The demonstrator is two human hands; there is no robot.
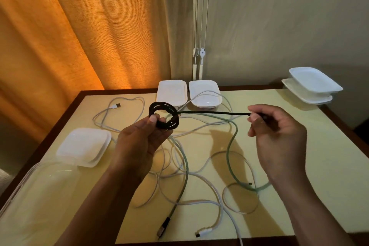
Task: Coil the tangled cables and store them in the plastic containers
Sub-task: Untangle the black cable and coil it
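While left grip (143, 138) pinches the black cable coil (170, 125) above the desk (323, 156), right grip (279, 132) clamps its taut tail end (215, 113).

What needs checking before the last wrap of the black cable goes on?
1. Coil secured: left hand grips the black coil. Ok.
2. Loose end controlled: right hand pinches the tail, stretched straight above the table. Ok.
3. Tail free of the green cable: they overlap in this view near the coil. Cannot tell.
4. Back-left container open and bare inside. Ok.
5. Back-right container free: a white cable lies across it. Not ok.
6. Lids on the table at left. Ok.
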